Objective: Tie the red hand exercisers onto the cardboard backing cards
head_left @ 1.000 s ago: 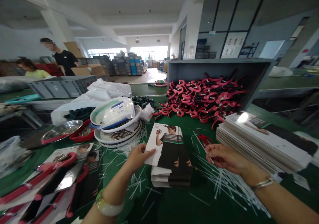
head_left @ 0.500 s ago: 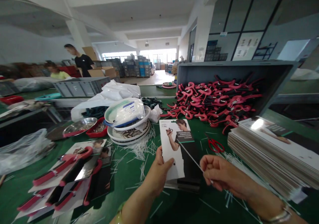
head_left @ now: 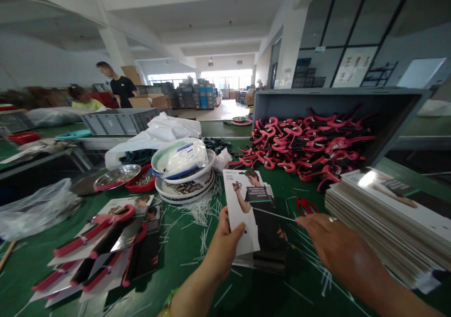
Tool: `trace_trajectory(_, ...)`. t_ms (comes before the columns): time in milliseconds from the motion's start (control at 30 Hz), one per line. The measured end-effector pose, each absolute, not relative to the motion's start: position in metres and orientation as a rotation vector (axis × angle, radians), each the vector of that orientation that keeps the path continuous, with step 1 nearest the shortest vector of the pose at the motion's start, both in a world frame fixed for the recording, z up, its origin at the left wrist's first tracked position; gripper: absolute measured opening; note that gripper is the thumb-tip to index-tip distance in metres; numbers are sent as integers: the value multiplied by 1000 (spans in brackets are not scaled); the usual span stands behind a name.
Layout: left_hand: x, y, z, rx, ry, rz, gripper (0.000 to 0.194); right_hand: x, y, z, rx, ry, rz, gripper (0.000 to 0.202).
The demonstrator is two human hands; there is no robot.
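My left hand [head_left: 225, 244] is closed on a printed backing card [head_left: 248, 228], its thumb lying on the white front. The card is tilted up over a low stack of cards [head_left: 264, 262]. A thin white cable tie [head_left: 273, 213] stretches from the middle of the card to my right hand [head_left: 327, 242], which pinches its other end. Whether the tie passes through a hole in the card cannot be made out. To the left lie pink-and-black hand grip trainers [head_left: 105, 235] mounted on cards, piled on the green table [head_left: 190, 289].
A tipped grey crate [head_left: 398, 129] spills pink-and-black grip trainers [head_left: 313, 143]. Right of my hand is a tall stack of cards [head_left: 387, 223]; red-handled scissors [head_left: 306, 206] lie before it. Stacked white bowls [head_left: 185, 185] and loose cable ties [head_left: 197, 213] sit left. Two people work farther back.
My right hand has moved right and slightly up with the tie, turning its back upward. The tie now runs flatter. The card in my left hand has turned slightly.
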State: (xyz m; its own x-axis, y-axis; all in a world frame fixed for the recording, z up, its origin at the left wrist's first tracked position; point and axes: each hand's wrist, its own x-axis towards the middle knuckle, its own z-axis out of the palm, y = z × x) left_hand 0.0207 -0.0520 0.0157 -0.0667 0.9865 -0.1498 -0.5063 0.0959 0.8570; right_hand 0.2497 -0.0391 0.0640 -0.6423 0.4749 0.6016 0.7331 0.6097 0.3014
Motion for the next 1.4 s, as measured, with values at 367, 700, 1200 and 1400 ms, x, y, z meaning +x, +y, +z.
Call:
trace_trajectory(367,23,-56,30,667,975,1367,66,237,-43,94,-730,-2438,-1040,43)
trace_trajectory(700,24,-55,21,537,939,1358,65,228,-43,120,-651,-2479,-1099,35)
trace_trajectory(1200,28,-56,21,574,1027,1384,71,226,-44,132,-669,-2519,-1004,39)
trace_trajectory(1400,30,-59,22,529,1020,1378,82,219,-40,131,-655,-2496,-1078,34)
